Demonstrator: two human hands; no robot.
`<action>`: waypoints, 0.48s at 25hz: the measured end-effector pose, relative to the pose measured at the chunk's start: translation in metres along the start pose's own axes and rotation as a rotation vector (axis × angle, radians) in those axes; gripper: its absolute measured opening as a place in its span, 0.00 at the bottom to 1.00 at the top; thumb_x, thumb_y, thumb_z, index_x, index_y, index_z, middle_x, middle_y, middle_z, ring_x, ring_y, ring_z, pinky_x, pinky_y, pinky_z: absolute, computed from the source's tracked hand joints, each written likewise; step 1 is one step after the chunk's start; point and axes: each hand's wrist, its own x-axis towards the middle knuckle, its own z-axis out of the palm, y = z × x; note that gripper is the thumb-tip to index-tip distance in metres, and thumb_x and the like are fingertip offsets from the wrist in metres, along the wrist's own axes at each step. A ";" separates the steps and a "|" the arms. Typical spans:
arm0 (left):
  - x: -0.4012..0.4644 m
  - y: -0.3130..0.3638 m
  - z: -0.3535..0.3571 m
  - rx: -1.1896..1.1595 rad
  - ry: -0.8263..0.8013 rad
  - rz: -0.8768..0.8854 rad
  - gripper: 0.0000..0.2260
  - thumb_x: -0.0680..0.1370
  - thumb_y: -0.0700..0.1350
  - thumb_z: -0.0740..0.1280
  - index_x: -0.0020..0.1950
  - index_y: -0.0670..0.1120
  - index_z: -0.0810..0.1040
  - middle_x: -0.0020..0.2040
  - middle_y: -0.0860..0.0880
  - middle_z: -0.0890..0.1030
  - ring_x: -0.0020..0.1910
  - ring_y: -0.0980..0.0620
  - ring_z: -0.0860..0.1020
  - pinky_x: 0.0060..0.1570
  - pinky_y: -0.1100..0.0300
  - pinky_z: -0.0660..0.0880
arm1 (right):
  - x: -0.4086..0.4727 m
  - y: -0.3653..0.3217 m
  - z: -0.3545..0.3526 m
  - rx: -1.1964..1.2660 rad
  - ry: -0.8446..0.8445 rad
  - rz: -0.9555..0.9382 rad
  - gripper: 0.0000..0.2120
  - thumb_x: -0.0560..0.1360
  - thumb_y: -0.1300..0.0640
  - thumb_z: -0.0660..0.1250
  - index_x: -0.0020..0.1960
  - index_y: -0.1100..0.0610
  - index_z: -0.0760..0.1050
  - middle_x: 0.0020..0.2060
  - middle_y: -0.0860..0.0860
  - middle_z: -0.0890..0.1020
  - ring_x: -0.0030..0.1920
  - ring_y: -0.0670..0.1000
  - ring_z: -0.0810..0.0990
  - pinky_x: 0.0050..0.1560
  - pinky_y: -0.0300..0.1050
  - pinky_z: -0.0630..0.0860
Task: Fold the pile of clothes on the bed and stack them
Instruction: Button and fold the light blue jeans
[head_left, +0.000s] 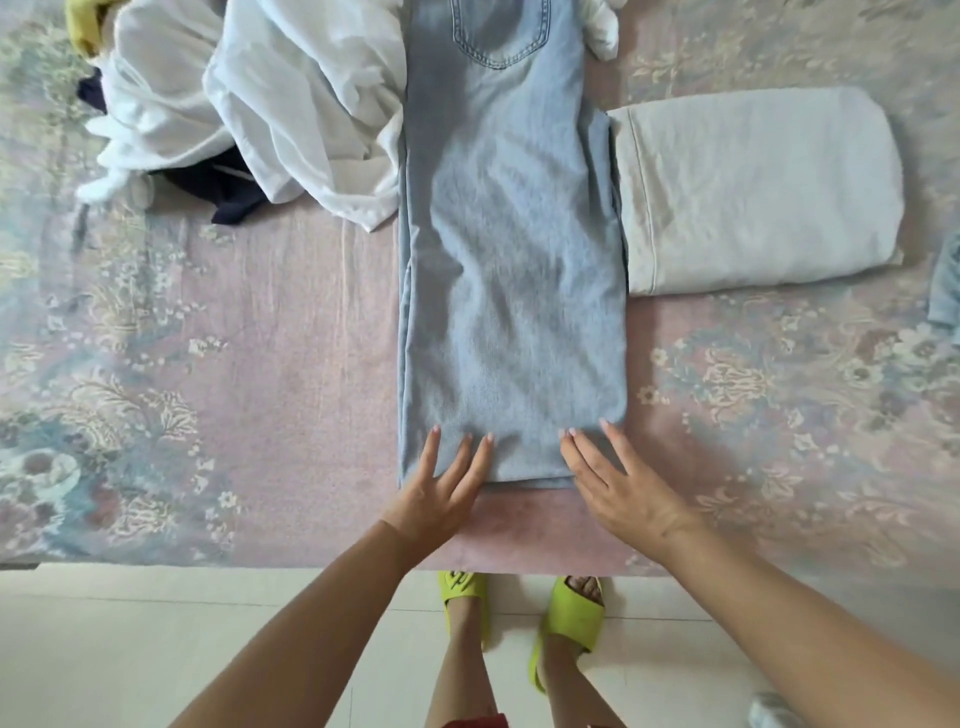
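Note:
Light blue jeans (509, 260) lie lengthwise down the middle of the bed, legs laid one over the other, a back pocket showing at the far end. My left hand (441, 488) rests flat on the near left corner of the leg ends, fingers straight. My right hand (618, 483) lies flat on the near right corner, fingers straight. A loose pile of white clothes (270, 104) with a dark navy piece (228, 192) and a yellow one (88, 26) sits at the far left. A folded white garment (753, 192) lies to the right of the jeans.
The bed cover (208, 364) is pink with a pale floral print; its near edge runs just in front of my hands. Another white piece (602, 26) pokes out at the top, right of the jeans. A bit of blue cloth (945, 291) shows at the right edge. My feet in green slippers (571, 613) stand on the pale floor.

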 end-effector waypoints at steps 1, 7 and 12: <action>0.002 -0.001 0.002 -0.005 0.010 -0.024 0.12 0.71 0.39 0.64 0.50 0.39 0.83 0.61 0.40 0.79 0.56 0.46 0.80 0.49 0.43 0.78 | 0.000 0.001 0.000 0.014 0.022 0.013 0.13 0.70 0.57 0.68 0.51 0.62 0.82 0.61 0.61 0.77 0.60 0.59 0.76 0.57 0.56 0.76; -0.008 -0.038 -0.032 -0.091 0.033 -0.047 0.18 0.69 0.29 0.54 0.31 0.42 0.81 0.41 0.43 0.83 0.32 0.48 0.78 0.30 0.59 0.75 | -0.004 0.052 -0.048 0.332 0.051 0.083 0.15 0.53 0.64 0.79 0.39 0.63 0.82 0.53 0.61 0.77 0.40 0.56 0.81 0.37 0.45 0.79; -0.009 -0.126 -0.127 -0.076 0.238 -0.056 0.13 0.72 0.30 0.55 0.38 0.44 0.75 0.40 0.44 0.80 0.30 0.48 0.75 0.25 0.61 0.69 | -0.008 0.130 -0.136 0.337 0.218 0.176 0.07 0.61 0.69 0.71 0.39 0.63 0.81 0.49 0.64 0.79 0.36 0.57 0.82 0.32 0.44 0.78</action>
